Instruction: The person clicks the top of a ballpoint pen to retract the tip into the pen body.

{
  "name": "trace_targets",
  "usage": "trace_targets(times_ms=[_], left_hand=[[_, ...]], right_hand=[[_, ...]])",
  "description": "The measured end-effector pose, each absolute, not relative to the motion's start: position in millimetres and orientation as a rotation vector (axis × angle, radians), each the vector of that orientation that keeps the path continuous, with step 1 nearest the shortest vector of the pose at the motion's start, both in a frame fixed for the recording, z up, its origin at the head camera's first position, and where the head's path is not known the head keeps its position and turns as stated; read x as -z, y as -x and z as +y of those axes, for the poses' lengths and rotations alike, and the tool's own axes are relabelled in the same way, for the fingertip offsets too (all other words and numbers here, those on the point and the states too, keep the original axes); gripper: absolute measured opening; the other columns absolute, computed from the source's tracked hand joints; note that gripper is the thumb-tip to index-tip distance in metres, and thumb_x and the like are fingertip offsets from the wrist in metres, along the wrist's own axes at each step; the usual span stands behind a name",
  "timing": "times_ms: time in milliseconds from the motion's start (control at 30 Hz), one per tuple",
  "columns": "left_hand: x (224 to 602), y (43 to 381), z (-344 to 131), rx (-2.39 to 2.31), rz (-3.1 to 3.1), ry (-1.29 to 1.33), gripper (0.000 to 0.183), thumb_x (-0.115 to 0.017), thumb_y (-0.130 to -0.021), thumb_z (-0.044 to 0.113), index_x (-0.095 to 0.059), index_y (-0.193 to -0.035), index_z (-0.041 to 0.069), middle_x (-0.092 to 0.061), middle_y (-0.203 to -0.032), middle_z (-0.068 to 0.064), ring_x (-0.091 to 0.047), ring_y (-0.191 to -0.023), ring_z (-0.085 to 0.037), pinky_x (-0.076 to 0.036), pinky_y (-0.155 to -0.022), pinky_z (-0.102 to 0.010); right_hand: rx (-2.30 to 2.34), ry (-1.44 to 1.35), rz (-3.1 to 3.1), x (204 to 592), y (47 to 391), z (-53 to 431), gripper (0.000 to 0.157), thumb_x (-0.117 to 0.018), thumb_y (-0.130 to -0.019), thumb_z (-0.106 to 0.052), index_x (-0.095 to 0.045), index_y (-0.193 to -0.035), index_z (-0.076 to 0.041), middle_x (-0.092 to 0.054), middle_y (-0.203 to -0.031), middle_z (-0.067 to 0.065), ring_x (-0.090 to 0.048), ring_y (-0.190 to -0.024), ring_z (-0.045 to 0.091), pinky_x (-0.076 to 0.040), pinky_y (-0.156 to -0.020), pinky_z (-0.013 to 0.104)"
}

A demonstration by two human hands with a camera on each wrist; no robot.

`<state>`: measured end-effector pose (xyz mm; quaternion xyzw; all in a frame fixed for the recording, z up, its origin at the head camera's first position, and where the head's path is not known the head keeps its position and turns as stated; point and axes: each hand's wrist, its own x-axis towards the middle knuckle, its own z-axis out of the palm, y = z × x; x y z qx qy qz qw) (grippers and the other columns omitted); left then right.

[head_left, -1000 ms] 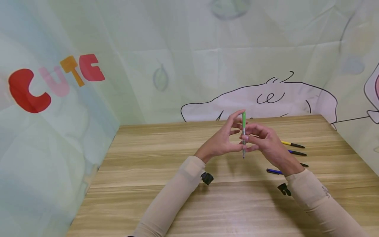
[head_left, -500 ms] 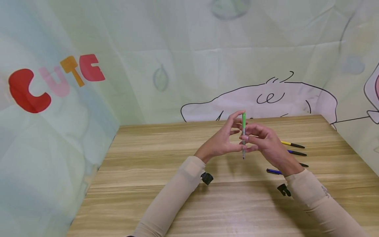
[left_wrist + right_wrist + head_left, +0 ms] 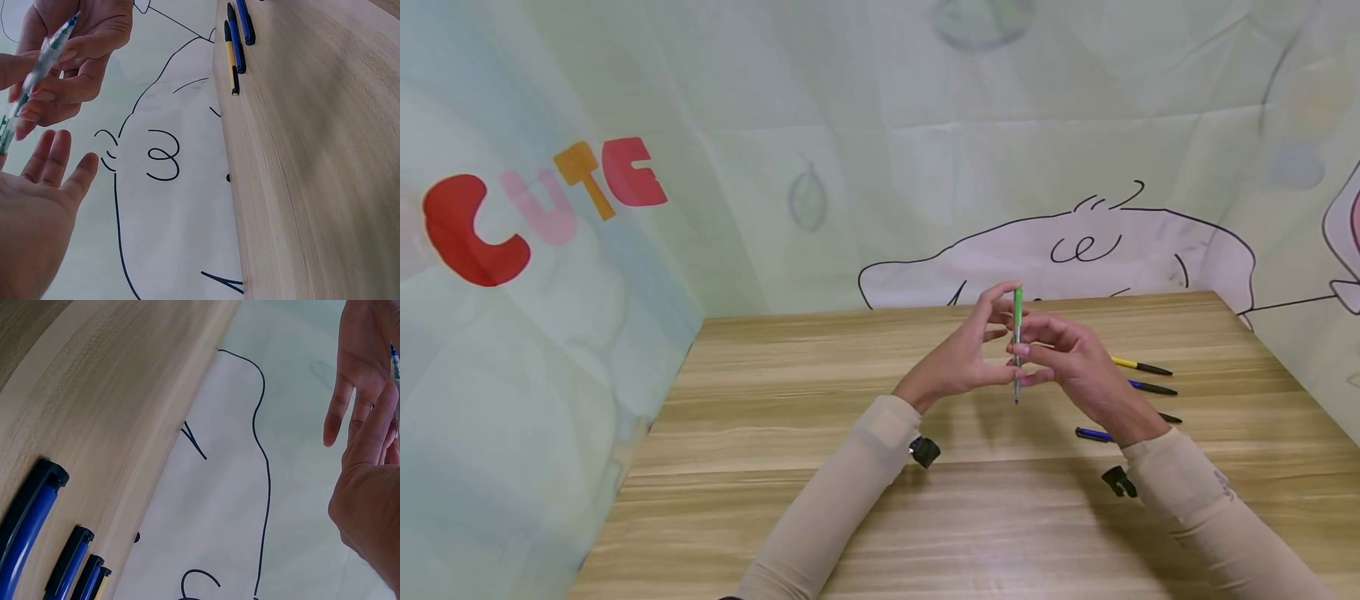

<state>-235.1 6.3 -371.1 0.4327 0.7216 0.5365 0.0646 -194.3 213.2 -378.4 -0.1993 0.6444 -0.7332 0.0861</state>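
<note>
Above the table, a pen (image 3: 1018, 307) with a green upper end and clear lower barrel stands upright, its dark tip pointing down. My right hand (image 3: 1078, 362) pinches it around the middle with thumb and fingers. From the other side my left hand (image 3: 955, 354) spans it, index fingertip on the green top and thumb against the lower barrel; the other left fingers are spread behind. In the left wrist view the pen (image 3: 45, 62) slants across the right hand (image 3: 81, 78). Only its tip end (image 3: 395, 359) shows at the right wrist view's edge.
Several pens lie on the wooden table (image 3: 820, 467) by the right forearm: a yellow and black pen (image 3: 1138, 365), a blue and black pen (image 3: 1153, 387), and a blue pen (image 3: 1093, 434), partly hidden by the right wrist. A printed cloth backdrop (image 3: 760, 208) rises behind the table.
The upright pen and the left index fingertip on its top have sunk very slightly. Both hands otherwise keep their places and hold.
</note>
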Motion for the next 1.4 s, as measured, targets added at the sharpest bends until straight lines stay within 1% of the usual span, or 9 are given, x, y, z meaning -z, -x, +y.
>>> trace_targets(times_ms=[167, 500, 667, 767, 833, 1000, 1100, 1267, 1400], left_hand=[[370.7, 236.3, 6.6, -1.596, 2.196, -1.304, 0.104, -0.082, -0.084, 0.008, -0.012, -0.159, 0.023, -0.045, -0.143, -0.007, -0.048, -0.131, -0.017, -0.038, -0.117, -0.037], [367.4, 239.9, 6.2, -1.555, 2.225, -1.378, 0.112, -0.083, -0.082, 0.006, -0.006, -0.161, 0.029, -0.044, -0.141, -0.007, -0.046, -0.131, -0.015, -0.038, -0.117, -0.033], [369.3, 240.8, 6.8, -1.568, 2.227, -1.41, 0.107, -0.083, -0.082, 0.005, -0.011, -0.159, 0.025, -0.046, -0.14, -0.009, -0.046, -0.131, -0.015, -0.041, -0.114, -0.031], [370.1, 241.3, 7.4, -1.56, 2.24, -1.432, 0.106, -0.083, -0.083, 0.005, -0.011, -0.158, 0.023, -0.047, -0.141, -0.01, -0.047, -0.13, -0.016, -0.041, -0.114, -0.031], [369.7, 241.1, 7.5, -1.551, 2.248, -1.426, 0.109, -0.083, -0.083, 0.005, -0.008, -0.16, 0.026, -0.046, -0.142, -0.009, -0.047, -0.13, -0.016, -0.04, -0.115, -0.033], [367.9, 239.6, 7.0, -1.524, 2.271, -1.405, 0.119, -0.084, -0.082, 0.007, 0.001, -0.163, 0.027, -0.043, -0.141, -0.006, -0.047, -0.128, -0.016, -0.038, -0.117, -0.037], [368.7, 239.8, 6.6, -1.512, 2.286, -1.417, 0.121, -0.085, -0.08, 0.007, 0.001, -0.163, 0.028, -0.044, -0.14, -0.007, -0.047, -0.128, -0.017, -0.039, -0.117, -0.037], [369.4, 240.4, 5.7, -1.5, 2.296, -1.431, 0.12, -0.085, -0.081, 0.006, 0.0, -0.163, 0.027, -0.044, -0.141, -0.012, -0.047, -0.128, -0.018, -0.038, -0.118, -0.042], [368.5, 240.7, 4.1, -1.484, 2.32, -1.44, 0.117, -0.084, -0.082, 0.008, -0.001, -0.163, 0.025, -0.045, -0.141, -0.01, -0.047, -0.128, -0.017, -0.037, -0.118, -0.04]], right_hand=[[2.187, 0.586, 1.912, 378.9, 194.9, 213.9, 0.02, -0.06, -0.101, -0.004, -0.067, -0.118, -0.012, -0.068, -0.109, 0.0, -0.068, -0.1, 0.015, -0.064, -0.077, 0.041], [2.189, 0.584, 1.906, 377.9, 196.7, 213.8, 0.023, -0.06, -0.101, -0.003, -0.067, -0.12, -0.013, -0.069, -0.106, -0.001, -0.068, -0.098, 0.013, -0.064, -0.077, 0.041], [2.168, 0.559, 1.934, 377.4, 197.2, 214.9, 0.021, -0.061, -0.101, -0.005, -0.067, -0.12, -0.013, -0.068, -0.107, 0.0, -0.068, -0.099, 0.015, -0.063, -0.078, 0.042], [2.148, 0.546, 1.952, 376.1, 197.1, 215.3, 0.022, -0.062, -0.101, -0.006, -0.066, -0.121, -0.013, -0.068, -0.108, 0.001, -0.067, -0.1, 0.015, -0.063, -0.079, 0.042], [2.133, 0.54, 1.966, 374.7, 197.5, 215.4, 0.022, -0.062, -0.101, -0.007, -0.066, -0.121, -0.013, -0.067, -0.108, 0.001, -0.067, -0.1, 0.014, -0.063, -0.079, 0.041], [2.122, 0.537, 1.983, 372.9, 197.5, 215.9, 0.023, -0.063, -0.101, -0.007, -0.066, -0.122, -0.013, -0.067, -0.108, 0.001, -0.066, -0.1, 0.014, -0.063, -0.08, 0.04], [2.122, 0.539, 1.98, 374.6, 196.4, 215.8, 0.023, -0.063, -0.101, -0.008, -0.067, -0.122, -0.014, -0.068, -0.107, 0.0, -0.066, -0.1, 0.015, -0.063, -0.081, 0.041], [2.126, 0.545, 1.975, 376.7, 195.8, 215.2, 0.021, -0.062, -0.101, -0.008, -0.067, -0.121, -0.014, -0.068, -0.105, -0.001, -0.067, -0.099, 0.014, -0.063, -0.081, 0.042], [2.137, 0.548, 1.964, 377.1, 195.5, 215.3, 0.021, -0.061, -0.101, -0.007, -0.066, -0.121, -0.013, -0.069, -0.105, 0.0, -0.068, -0.099, 0.014, -0.063, -0.081, 0.042]])
